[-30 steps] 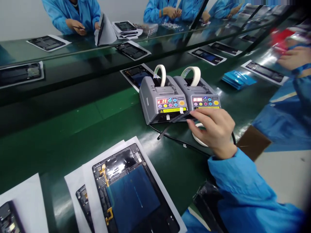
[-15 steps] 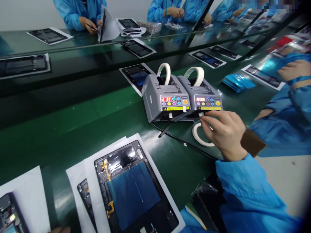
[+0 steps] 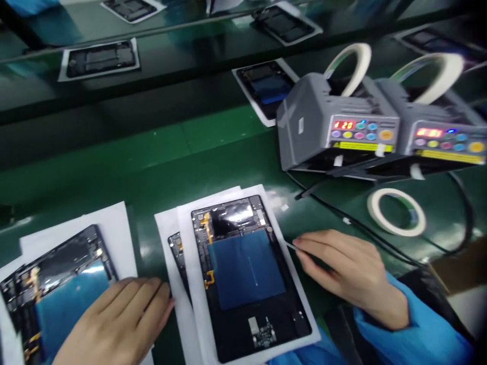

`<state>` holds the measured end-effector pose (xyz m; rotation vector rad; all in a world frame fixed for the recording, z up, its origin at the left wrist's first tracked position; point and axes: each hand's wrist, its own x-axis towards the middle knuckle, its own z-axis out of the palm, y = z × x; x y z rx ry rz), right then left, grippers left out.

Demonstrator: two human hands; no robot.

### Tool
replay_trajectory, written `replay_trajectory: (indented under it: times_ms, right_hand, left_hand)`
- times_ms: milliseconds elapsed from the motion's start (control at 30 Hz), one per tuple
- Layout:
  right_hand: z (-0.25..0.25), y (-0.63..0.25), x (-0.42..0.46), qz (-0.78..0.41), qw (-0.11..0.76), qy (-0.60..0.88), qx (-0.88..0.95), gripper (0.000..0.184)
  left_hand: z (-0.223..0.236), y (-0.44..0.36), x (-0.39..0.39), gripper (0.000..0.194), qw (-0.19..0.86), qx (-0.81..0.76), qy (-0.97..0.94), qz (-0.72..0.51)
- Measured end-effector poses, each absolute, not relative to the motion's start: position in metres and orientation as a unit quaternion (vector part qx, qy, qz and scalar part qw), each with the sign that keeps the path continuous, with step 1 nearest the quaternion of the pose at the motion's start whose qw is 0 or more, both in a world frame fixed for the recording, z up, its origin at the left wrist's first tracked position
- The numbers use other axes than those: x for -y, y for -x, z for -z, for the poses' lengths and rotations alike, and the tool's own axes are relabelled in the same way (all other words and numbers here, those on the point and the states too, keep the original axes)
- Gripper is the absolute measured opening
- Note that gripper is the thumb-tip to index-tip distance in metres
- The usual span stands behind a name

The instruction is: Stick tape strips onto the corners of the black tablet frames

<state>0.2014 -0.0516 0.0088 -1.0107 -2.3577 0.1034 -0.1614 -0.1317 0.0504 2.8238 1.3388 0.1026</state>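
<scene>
My right hand (image 3: 350, 276) pinches a small strip of white tape (image 3: 291, 246) at the right edge of an opened tablet (image 3: 247, 271). That tablet lies on white paper, showing a blue battery cover, orange flex cables and circuit boards. Part of another opened tablet (image 3: 175, 248) peeks out beneath its paper. At the lower left, my left hand (image 3: 117, 319) hovers or rests by a second opened tablet (image 3: 68, 268), its back toward me. Its fingers stretch to the right and appear to hold nothing; the fingertips are partly hidden.
Two grey tape dispensers (image 3: 338, 124) with lit displays stand at the back right, short tape ends hanging from their fronts. Beside them lie a tape roll (image 3: 397, 213) and a black cable (image 3: 365, 225). More opened tablets on paper (image 3: 99, 61) lie farther back.
My right hand has moved from the right dispenser down to the middle tablet, carrying the tape strip. My left hand has come into view at the lower left. The camera has turned downward and left.
</scene>
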Motion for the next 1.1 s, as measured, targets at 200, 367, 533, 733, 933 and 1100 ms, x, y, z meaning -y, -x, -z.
replay_trajectory:
  times_ms: [200, 367, 533, 733, 933, 1100]
  right_hand:
    - [-0.015, -0.140, 0.033, -0.019, 0.256, 0.341, 0.904, 0.011]
    - [-0.009, -0.093, 0.007, 0.017, 0.246, 0.345, 0.906, 0.010]
    - [0.002, -0.070, -0.005, 0.030, 0.233, 0.345, 0.909, 0.010]
    - [0.006, -0.068, -0.002, 0.040, 0.218, 0.329, 0.918, 0.012]
    - [0.006, -0.062, 0.000, 0.055, 0.204, 0.320, 0.924, 0.010]
    - [0.006, -0.060, 0.001, 0.070, 0.191, 0.318, 0.926, 0.010]
  left_hand:
    - [-0.053, 0.131, 0.080, 0.016, -0.014, -0.381, -0.924, -0.031]
    - [-0.020, 0.131, 0.057, 0.050, 0.004, -0.406, -0.913, -0.023]
    - [-0.002, 0.135, 0.052, 0.060, 0.054, -0.413, -0.909, -0.034]
    - [0.004, 0.138, 0.053, 0.058, 0.076, -0.408, -0.908, -0.059]
    - [0.007, 0.139, 0.055, 0.058, 0.076, -0.408, -0.907, -0.069]
    - [0.007, 0.138, 0.054, 0.058, 0.076, -0.409, -0.907, -0.067]
